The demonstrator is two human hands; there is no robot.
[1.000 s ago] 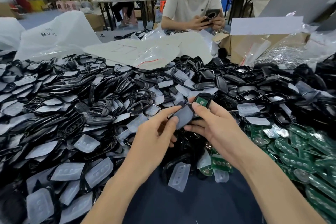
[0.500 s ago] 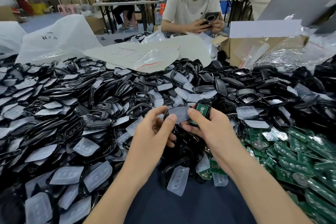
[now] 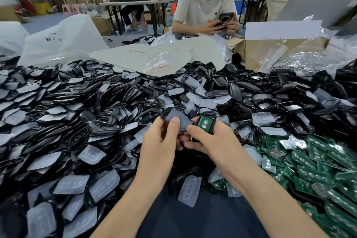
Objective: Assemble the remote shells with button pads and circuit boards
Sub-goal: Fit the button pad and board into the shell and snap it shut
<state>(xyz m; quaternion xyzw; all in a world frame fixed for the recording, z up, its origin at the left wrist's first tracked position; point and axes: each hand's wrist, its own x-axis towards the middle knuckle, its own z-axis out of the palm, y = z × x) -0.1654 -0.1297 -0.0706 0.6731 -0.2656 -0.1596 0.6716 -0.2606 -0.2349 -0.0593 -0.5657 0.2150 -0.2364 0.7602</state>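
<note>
Pinching button pad [image 3: 178, 117], left hand [image 3: 160, 142]; right hand [image 3: 213, 142] seemingly round shell [image 3: 213, 124].

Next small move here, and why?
Probably slide the pad over onto the board. The left hand pinches the pad, the right hand holds a shell with the board seated face up, edges nearly touching.

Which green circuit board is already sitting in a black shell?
The circuit board in the right hand, framed by its shell; the other boards lie loose at right.
</note>
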